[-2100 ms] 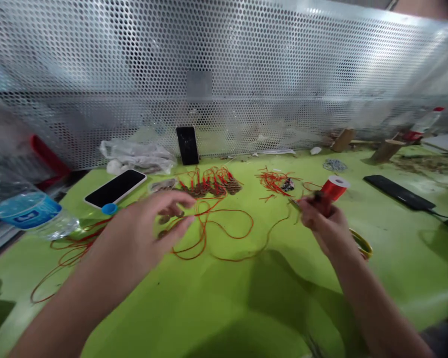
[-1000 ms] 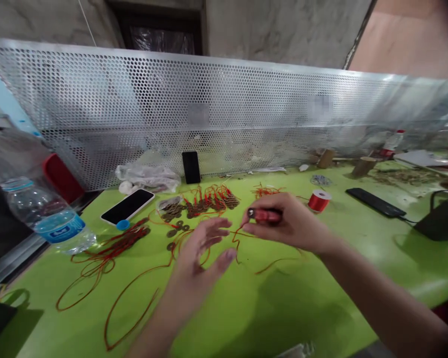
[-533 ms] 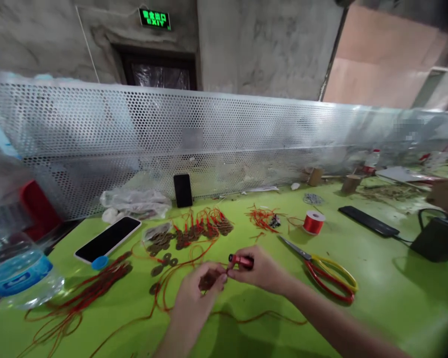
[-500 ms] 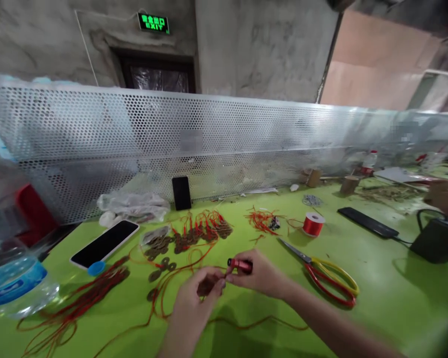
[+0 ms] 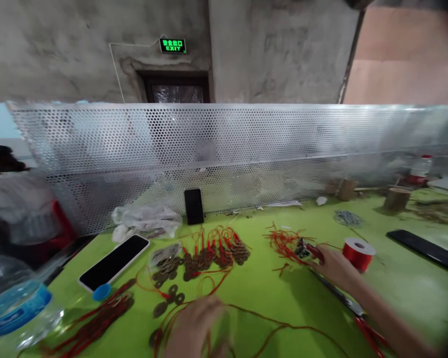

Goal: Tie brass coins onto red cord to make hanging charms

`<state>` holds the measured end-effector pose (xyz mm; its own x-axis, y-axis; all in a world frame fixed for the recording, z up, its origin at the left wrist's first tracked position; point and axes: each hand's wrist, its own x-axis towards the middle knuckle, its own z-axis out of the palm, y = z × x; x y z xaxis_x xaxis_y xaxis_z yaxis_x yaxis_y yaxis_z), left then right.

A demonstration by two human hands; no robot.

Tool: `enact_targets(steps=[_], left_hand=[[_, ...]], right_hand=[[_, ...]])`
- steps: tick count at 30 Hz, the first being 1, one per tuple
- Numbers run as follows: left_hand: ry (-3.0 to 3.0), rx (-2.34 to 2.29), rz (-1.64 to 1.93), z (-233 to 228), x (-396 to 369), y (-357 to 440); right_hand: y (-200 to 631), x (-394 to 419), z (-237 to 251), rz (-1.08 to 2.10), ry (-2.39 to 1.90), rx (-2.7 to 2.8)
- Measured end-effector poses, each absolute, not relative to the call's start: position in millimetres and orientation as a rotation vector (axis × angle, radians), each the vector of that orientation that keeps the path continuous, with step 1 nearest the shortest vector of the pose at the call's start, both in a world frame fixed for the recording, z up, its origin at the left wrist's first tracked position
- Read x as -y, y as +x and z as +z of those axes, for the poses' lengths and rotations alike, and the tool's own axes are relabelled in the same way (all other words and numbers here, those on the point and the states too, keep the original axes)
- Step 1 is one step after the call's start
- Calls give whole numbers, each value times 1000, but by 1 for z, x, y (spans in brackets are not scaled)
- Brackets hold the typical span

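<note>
R hand [image 5: 334, 266] is out over the green counter [image 5: 263, 288], grip closed on a red lighter [image 5: 315, 252], its tip by a dark crumpled scrap [image 5: 301, 250] at the edge of the red clippings [image 5: 281, 242]; scissors [image 5: 338, 293] lie under that wrist, handles partly hidden by the forearm; red spool [image 5: 358, 254] just beyond; L hand [image 5: 199, 323] is low ctr, over/near the long red cord [image 5: 288, 326], too blurred to tell if its grip is released or clenched on anything; cord runs R from there along the counter; holed coins [image 5: 220, 258] w/ red loops sit mid-counter, a few loose coins [image 5: 160, 309] nearer L hand; far L: corded bundle [image 5: 108, 315], blue cap [image 5: 101, 292], flat phone [image 5: 115, 261], bottle [image 5: 18, 306].
</note>
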<state>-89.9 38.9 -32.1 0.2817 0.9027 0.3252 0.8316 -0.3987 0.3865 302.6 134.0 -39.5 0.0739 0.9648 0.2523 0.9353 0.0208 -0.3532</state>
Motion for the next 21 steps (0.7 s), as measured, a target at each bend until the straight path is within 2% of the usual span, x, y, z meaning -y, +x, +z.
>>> enact_targets(steps=[4,7,12,21], left_hand=[[2345,-2367,706,12,-79,-170],[2188,-2801,586,13,-101,-220],[2121,-2818,401,-6,-106,-245],[1930,-2988,529,-1,-104,-251]], right_hand=[[304,-135,-50,84,-1961,1941],[304,-135,-52,92,-1942,1941],[309,-137,-56,120,-1905,1953],[320,-145,-70,37,-1967,2005]])
